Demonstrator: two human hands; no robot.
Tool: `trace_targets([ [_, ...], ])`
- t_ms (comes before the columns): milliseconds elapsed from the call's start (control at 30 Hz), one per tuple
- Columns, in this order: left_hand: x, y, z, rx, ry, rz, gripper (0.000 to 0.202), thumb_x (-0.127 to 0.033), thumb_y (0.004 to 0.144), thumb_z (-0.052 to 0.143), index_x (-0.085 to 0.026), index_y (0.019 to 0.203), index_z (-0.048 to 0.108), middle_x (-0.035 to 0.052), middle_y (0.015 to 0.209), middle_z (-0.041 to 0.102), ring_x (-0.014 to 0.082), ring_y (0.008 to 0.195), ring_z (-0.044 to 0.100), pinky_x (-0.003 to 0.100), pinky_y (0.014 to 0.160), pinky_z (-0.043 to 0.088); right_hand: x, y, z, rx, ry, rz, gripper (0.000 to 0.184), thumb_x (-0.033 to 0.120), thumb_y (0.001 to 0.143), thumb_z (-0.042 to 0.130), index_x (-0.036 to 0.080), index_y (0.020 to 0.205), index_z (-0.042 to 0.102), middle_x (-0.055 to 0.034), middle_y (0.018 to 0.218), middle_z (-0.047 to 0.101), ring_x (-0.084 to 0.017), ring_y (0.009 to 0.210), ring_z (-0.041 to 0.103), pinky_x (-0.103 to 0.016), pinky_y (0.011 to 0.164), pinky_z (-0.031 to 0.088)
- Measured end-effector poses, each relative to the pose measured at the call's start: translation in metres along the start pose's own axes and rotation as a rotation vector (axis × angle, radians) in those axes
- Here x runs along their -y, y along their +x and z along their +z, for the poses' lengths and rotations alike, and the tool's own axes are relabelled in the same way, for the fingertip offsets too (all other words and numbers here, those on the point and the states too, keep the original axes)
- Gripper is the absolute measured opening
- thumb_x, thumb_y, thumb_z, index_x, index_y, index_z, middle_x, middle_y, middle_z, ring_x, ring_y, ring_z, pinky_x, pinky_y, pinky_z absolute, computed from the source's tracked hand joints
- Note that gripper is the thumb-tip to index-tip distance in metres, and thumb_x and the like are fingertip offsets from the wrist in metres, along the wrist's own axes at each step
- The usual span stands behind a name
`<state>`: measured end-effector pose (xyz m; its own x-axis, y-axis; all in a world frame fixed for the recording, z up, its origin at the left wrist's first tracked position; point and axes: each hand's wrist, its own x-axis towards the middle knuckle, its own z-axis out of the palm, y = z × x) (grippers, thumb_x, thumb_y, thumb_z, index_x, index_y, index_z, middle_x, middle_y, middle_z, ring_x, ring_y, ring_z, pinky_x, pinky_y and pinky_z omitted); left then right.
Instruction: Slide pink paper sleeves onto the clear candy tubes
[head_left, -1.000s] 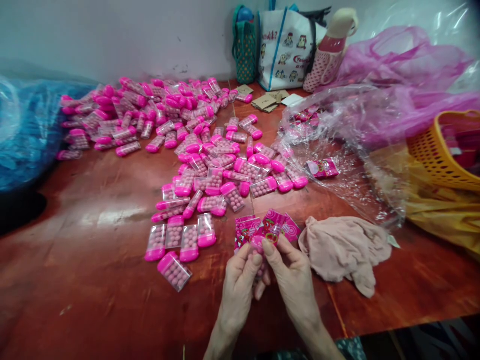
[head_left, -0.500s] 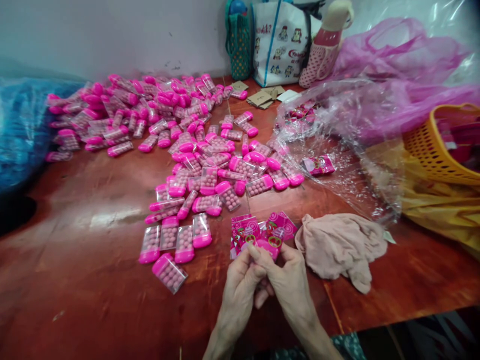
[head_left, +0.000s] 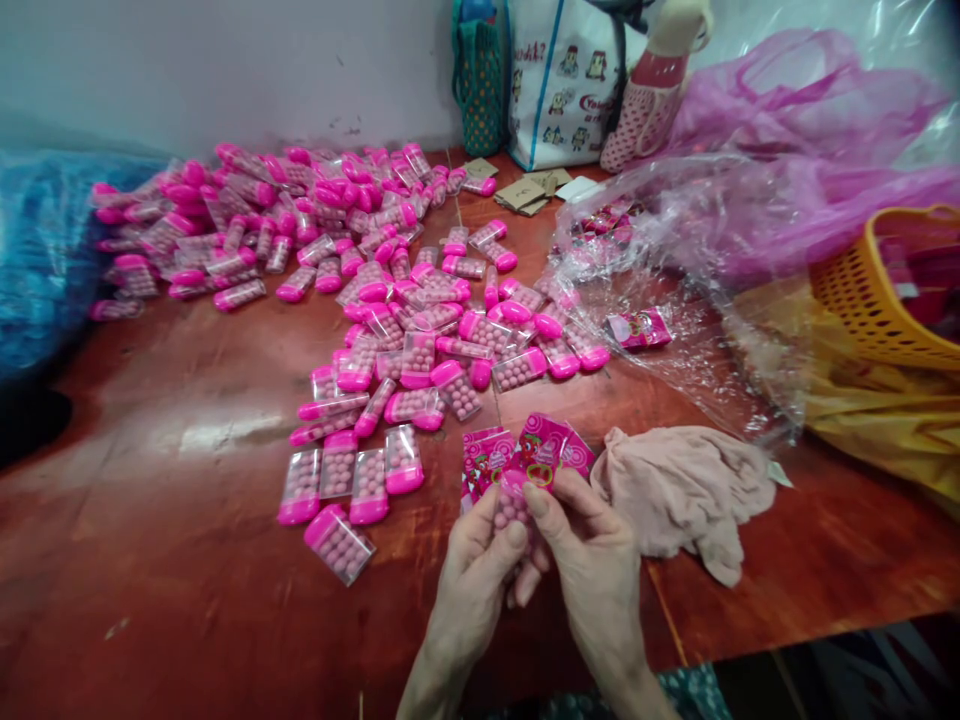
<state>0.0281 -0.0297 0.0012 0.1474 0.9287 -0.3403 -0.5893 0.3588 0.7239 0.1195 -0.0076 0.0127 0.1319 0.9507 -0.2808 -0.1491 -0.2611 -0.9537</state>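
Both of my hands are close together over the near part of the table. My left hand (head_left: 472, 565) is closed around a small clear candy box (head_left: 513, 508) with pink balls inside and a pink cap pointing away from me. My right hand (head_left: 596, 555) pinches a pink printed label (head_left: 544, 445) just beyond the cap, its thumb against the box's right side. Beneath and behind lie more pink printed labels (head_left: 484, 452), partly covered. To the left stand out several matching candy boxes (head_left: 369, 485) in a loose row, one lying askew nearer me.
A large heap of candy boxes (head_left: 255, 215) spreads across the back and middle. A pinkish cloth (head_left: 682, 490) lies right of my hands. Clear plastic wrap (head_left: 675, 300), a yellow basket (head_left: 847, 290), a blue bag (head_left: 52, 260) and a white bag (head_left: 562, 90) surround the table (head_left: 187, 620).
My hands have drawn slightly apart, with the right shifting rightward. The candy box's pink balls now show between them, and the printed label stands further out beyond the cap.
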Motion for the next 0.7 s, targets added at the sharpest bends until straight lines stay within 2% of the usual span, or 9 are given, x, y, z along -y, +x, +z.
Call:
trace_targets([
  [100, 0.0, 0.001, 0.001, -0.04, -0.025, -0.014, 0.013, -0.027, 0.082, 0.053, -0.016, 0.088, 0.055, -0.0045, 0.056, 0.047, 0.0012, 0.037, 0.033, 0.014, 0.035, 0.023, 0.0, -0.003, 0.004, -0.022, -0.011, 0.025, 0.015, 0.031, 0.072, 0.067, 0.017, 0.071, 0.063, 0.0022, 0.065, 0.059, -0.011, 0.06, 0.055, -0.021, 0.057, 0.048],
  [233, -0.007, 0.003, 0.0, -0.03, 0.09, -0.043, 0.014, -0.028, 0.083, 0.052, -0.014, 0.085, 0.055, -0.0031, 0.058, 0.048, 0.001, 0.038, 0.03, 0.015, 0.036, 0.02, 0.003, 0.003, -0.003, 0.157, 0.057, 0.105, 0.02, 0.03, 0.07, 0.069, 0.018, 0.085, 0.063, -0.0005, 0.075, 0.067, -0.013, 0.067, 0.061, -0.022, 0.061, 0.05],
  [300, -0.01, 0.003, 0.0, 0.015, 0.17, -0.073, 0.014, -0.027, 0.082, 0.053, -0.014, 0.086, 0.054, -0.0031, 0.056, 0.048, 0.0012, 0.039, 0.029, 0.016, 0.036, 0.018, 0.004, 0.007, -0.007, 0.195, 0.076, 0.132, 0.019, 0.03, 0.072, 0.067, 0.017, 0.084, 0.064, -0.0013, 0.071, 0.068, -0.014, 0.063, 0.062, -0.022, 0.059, 0.05],
  [400, -0.011, 0.001, 0.0, 0.074, 0.279, -0.127, 0.017, -0.028, 0.082, 0.053, -0.014, 0.09, 0.053, -0.0033, 0.056, 0.048, 0.0029, 0.04, 0.03, 0.016, 0.037, 0.02, 0.002, 0.008, -0.009, 0.165, 0.041, 0.159, 0.019, 0.032, 0.073, 0.064, 0.014, 0.067, 0.062, -0.0009, 0.058, 0.065, -0.013, 0.051, 0.06, -0.022, 0.05, 0.049],
  [500, -0.007, -0.001, 0.002, 0.051, 0.319, -0.125, 0.018, -0.03, 0.081, 0.054, -0.016, 0.091, 0.053, -0.0039, 0.059, 0.046, 0.0045, 0.043, 0.032, 0.017, 0.038, 0.022, 0.002, 0.006, -0.005, 0.095, -0.113, 0.175, 0.024, 0.034, 0.073, 0.062, 0.015, 0.058, 0.057, -0.0002, 0.051, 0.06, -0.013, 0.044, 0.055, -0.023, 0.044, 0.046],
  [600, -0.001, -0.002, 0.004, -0.018, 0.31, -0.069, 0.018, -0.032, 0.08, 0.055, -0.017, 0.089, 0.054, -0.006, 0.057, 0.038, 0.0041, 0.041, 0.028, 0.018, 0.037, 0.02, 0.003, 0.005, -0.001, 0.001, -0.331, 0.094, 0.022, 0.034, 0.069, 0.063, 0.014, 0.063, 0.059, -0.0021, 0.056, 0.062, -0.016, 0.051, 0.057, -0.027, 0.053, 0.048],
  [700, 0.0, 0.0, 0.003, -0.063, 0.296, -0.072, 0.017, -0.032, 0.08, 0.054, -0.016, 0.086, 0.055, -0.007, 0.054, 0.033, 0.0038, 0.041, 0.026, 0.018, 0.038, 0.019, 0.004, 0.006, -0.002, 0.009, -0.349, 0.06, 0.023, 0.035, 0.068, 0.066, 0.013, 0.065, 0.061, -0.0036, 0.06, 0.064, -0.017, 0.056, 0.059, -0.028, 0.058, 0.049],
])
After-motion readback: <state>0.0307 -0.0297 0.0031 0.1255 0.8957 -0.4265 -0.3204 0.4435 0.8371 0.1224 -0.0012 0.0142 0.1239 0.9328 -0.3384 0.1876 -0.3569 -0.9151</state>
